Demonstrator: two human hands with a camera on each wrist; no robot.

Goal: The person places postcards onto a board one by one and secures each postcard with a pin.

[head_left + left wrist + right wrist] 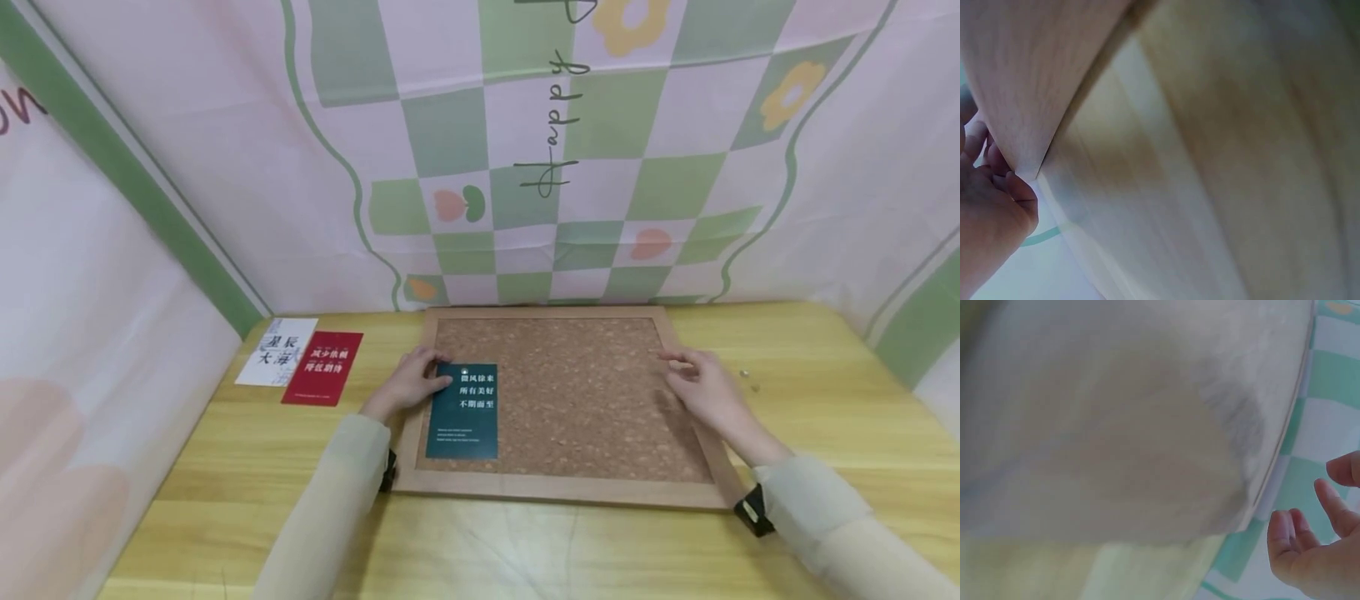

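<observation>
On the left part of the cork board [592, 400], a green card [461, 421] is laid lengthwise, its left edge near the top touched by the thumb of the left hand [407, 383]; whether the card is pinched there cannot be told. Over the board's right edge, the right hand [703, 390] is held with thumb and index finger apart, nothing being seen between them. Left of the board, a red card [322, 368] is placed just beside a white card [262, 367]; right of it, two small shiny pieces [744, 374] are seen.
</observation>
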